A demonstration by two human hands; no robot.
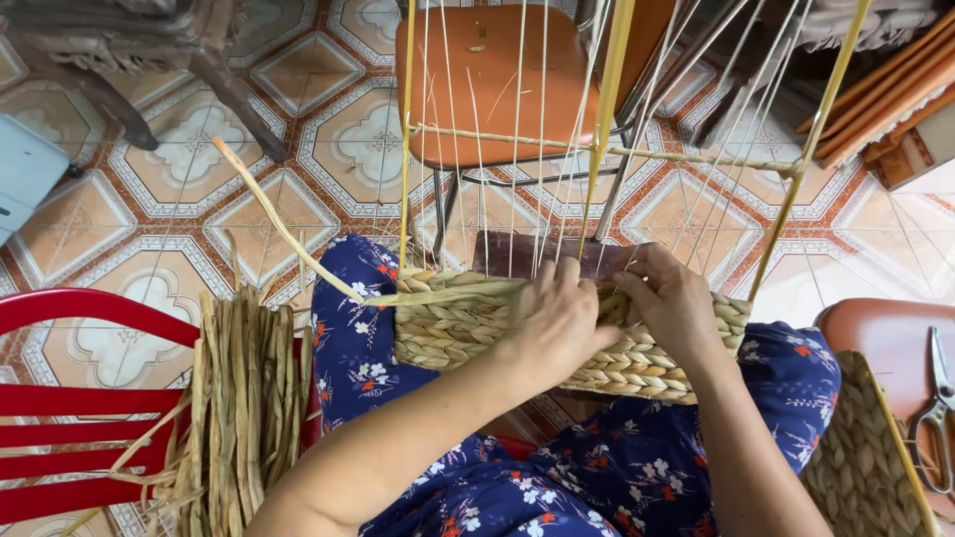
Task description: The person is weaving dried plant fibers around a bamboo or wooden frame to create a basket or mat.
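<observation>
Basket (448, 328) braced on my lap, mid-frame — left hand (557, 318) presses the weave steady, right hand (671, 298) pinches a strand (288, 234) between stakes (607, 89).

Both hands on top edge of half-woven basket (468, 333) resting on lap. Left hand (557, 318) presses the braided wall; right hand (671, 298) pinches beside it among upright stakes (607, 99). A loose strand (288, 234) trails left. Bundle of dried strips (239, 398) lies on red chair (70, 398). Scissors (937, 408) at right.
</observation>
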